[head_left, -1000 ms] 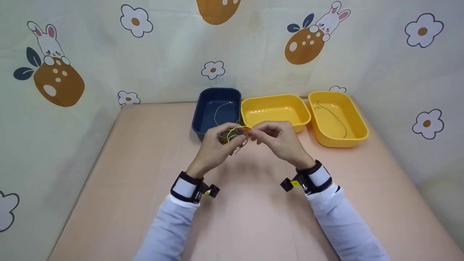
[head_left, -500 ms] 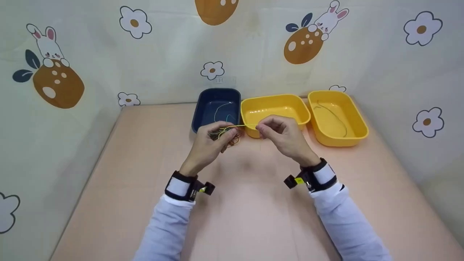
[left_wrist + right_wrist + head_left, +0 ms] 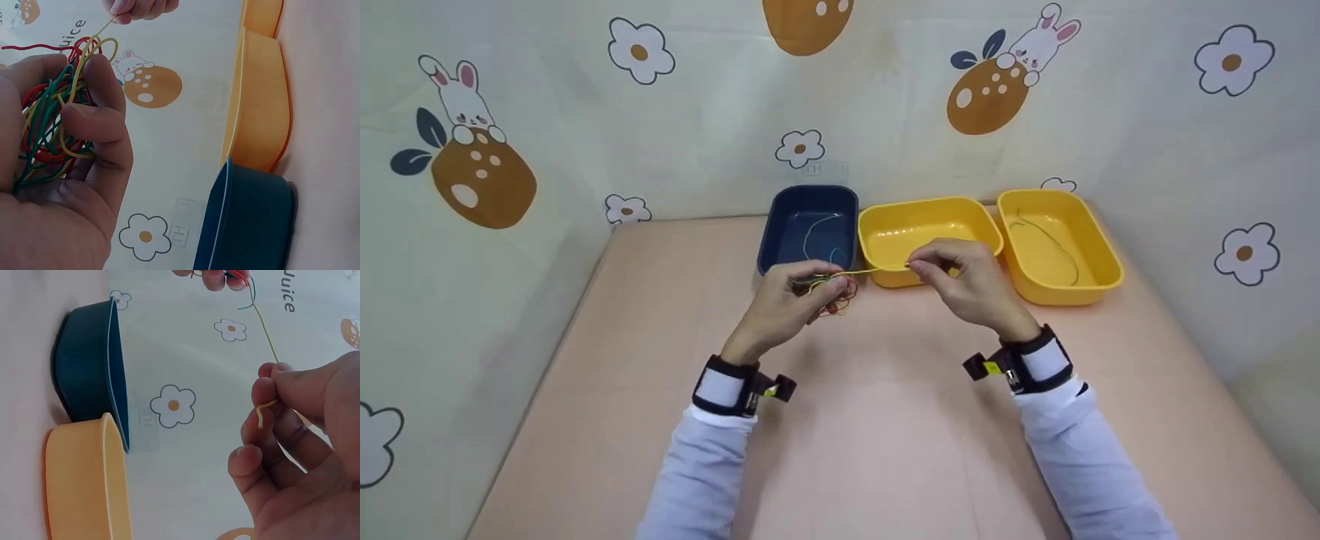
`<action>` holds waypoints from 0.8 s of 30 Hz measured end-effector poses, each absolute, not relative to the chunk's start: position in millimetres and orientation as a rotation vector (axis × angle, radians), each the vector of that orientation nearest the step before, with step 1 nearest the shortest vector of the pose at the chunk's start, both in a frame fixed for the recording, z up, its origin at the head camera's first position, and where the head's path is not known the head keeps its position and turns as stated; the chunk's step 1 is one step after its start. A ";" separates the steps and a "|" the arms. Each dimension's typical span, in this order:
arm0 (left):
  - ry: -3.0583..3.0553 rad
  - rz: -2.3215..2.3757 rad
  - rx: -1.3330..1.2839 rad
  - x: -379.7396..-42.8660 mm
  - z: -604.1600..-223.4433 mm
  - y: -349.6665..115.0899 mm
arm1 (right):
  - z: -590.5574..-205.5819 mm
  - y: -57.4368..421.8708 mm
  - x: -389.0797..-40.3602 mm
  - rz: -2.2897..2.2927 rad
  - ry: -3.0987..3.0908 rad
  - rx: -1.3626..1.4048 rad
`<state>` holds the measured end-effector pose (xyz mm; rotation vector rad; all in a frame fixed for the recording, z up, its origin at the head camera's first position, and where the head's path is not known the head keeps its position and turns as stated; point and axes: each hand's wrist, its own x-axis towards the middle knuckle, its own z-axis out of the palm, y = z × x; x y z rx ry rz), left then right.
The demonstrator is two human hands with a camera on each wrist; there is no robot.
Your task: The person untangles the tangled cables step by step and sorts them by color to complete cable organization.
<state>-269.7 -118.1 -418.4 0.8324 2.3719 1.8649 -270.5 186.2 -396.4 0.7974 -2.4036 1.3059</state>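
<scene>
A tangled bundle of red, green and yellow strings (image 3: 50,124) lies in my left hand (image 3: 780,304), whose fingers and thumb curl round it. From this bundle a yellow string (image 3: 263,323) runs taut across to my right hand (image 3: 971,289). The thumb and index finger of that hand pinch it near its end, and a short yellow tail hangs past them in the right wrist view. Red loops dangle below the left fingers in the head view. Both hands are raised above the table, in front of the bins.
A dark blue bin (image 3: 769,240) with a thin string in it stands at the back. Right of it is a yellow bin (image 3: 885,279), then a second yellow bin (image 3: 1054,295) holding a greenish string (image 3: 1054,241). A patterned wall covering (image 3: 705,127) rises behind the pink table (image 3: 855,450).
My right hand has moved right, away from the left, drawing a length of yellow string out straight. My left hand has shifted left with the bundle.
</scene>
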 end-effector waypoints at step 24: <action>2.364 1.757 0.836 -270.6 -418.6 -121.1 | -400.3 201.8 -282.7 1.090 -2.131 0.559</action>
